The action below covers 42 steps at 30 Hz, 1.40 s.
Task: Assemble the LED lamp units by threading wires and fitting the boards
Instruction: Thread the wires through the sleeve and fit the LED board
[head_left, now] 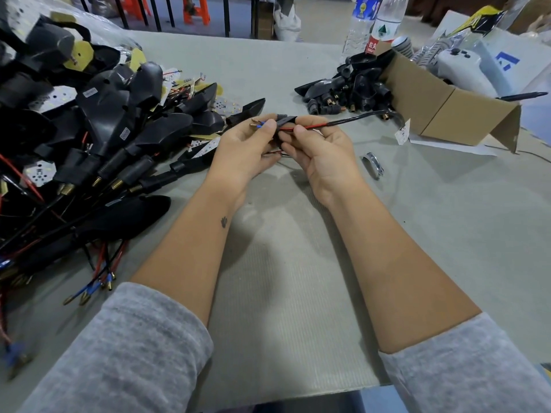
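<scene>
Above the middle of the grey table (298,278), my left hand (244,150) pinches the brass-tipped wire ends with blue sleeves (256,124). A small black lamp housing (286,119) sits between both hands, partly hidden by the fingers. My right hand (322,153) pinches the red and black wire (313,126) just right of the housing. That wire runs on as a black sheathed cable (357,118) to a white LED board (402,132) lying on the table.
A big heap of black lamp units with wires and boards (98,123) fills the left. A smaller pile of black housings (343,90) lies beside a cardboard box (441,102). Water bottles (375,22) stand behind. A metal clip (372,163) lies at the right.
</scene>
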{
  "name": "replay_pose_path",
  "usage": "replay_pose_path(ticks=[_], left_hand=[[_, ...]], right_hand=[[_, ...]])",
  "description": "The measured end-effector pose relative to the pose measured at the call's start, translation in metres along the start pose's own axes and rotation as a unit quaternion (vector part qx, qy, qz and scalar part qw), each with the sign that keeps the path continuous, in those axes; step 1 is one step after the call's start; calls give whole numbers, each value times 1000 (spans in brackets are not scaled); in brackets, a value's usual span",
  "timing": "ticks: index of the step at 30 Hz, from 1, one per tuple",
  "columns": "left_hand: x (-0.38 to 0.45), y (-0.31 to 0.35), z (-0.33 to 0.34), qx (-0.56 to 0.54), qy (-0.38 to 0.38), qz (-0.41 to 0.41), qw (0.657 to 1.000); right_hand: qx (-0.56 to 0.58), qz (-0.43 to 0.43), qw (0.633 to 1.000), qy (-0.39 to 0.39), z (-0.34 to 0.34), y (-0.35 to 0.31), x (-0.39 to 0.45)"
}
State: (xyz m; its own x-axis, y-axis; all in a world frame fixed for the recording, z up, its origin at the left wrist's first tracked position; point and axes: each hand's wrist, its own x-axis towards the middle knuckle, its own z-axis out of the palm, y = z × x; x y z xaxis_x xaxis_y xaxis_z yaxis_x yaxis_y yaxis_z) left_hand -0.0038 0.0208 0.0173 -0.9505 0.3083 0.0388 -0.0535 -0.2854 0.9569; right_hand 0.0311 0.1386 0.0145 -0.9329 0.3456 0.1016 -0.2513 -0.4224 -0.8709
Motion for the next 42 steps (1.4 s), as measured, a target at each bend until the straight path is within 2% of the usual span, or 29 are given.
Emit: replay_pose_path(ticks=[5, 9, 13, 18, 24, 27, 33, 38, 42], left_hand=[[-1, -3, 1, 34, -23, -7, 999], [-1, -3, -1, 22, 12, 6, 1000], [0, 1, -5, -62, 42, -6, 997], [2, 3, -6, -158, 34, -17, 987], [-1, -2, 3, -84, -15, -21, 996], [-3, -1, 3, -57, -3, -4, 998], [-1, 1, -2, -87, 45, 26, 995], [0, 2, -3, -140, 24, -4, 990], [-1, 3, -2, -141, 9, -18, 990]], right_hand=[[-17, 3, 1000, -3, 0, -1, 0], [16, 36, 999, -1, -1, -4, 0], [57, 40, 997, 30, -4, -8, 2], [-12, 28, 999, 13, 0, -6, -1], [-99, 19, 995, 8, 1, -3, -3], [-84, 29, 996, 3, 2, -5, -2], [34, 44, 997, 45, -4, -9, 0], [-14, 28, 999, 24, -1, -7, -1], [-28, 29, 998, 40, -2, -5, 0]])
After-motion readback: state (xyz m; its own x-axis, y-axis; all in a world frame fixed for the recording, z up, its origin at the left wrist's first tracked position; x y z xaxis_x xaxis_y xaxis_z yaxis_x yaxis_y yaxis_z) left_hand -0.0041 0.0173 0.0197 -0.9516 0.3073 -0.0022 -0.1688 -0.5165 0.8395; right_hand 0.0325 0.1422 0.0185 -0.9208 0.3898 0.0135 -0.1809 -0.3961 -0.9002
